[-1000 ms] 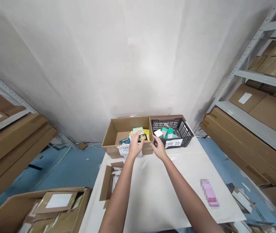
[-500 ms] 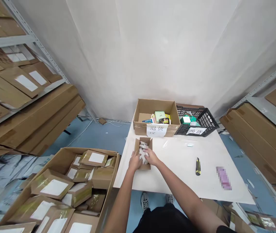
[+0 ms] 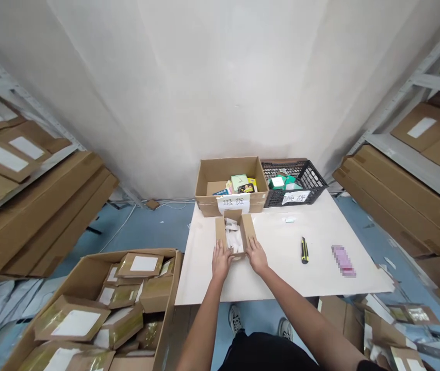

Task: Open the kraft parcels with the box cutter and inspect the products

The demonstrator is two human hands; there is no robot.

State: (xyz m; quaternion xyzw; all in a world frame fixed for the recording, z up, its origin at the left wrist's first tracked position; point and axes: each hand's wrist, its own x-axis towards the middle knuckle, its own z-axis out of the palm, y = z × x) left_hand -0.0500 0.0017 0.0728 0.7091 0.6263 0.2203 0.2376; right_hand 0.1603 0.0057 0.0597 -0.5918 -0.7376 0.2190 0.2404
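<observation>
We hold the small carton (image 3: 220, 230) between our left hand (image 3: 222, 260) and right hand (image 3: 257, 257) at its near corners. White packing (image 3: 234, 240) lies inside.

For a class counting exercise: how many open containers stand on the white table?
3: the large cardboard box at the back, the black crate just right of it, and the small cardboard box between the left hand and right hand. Any behind these could be hidden.
</observation>
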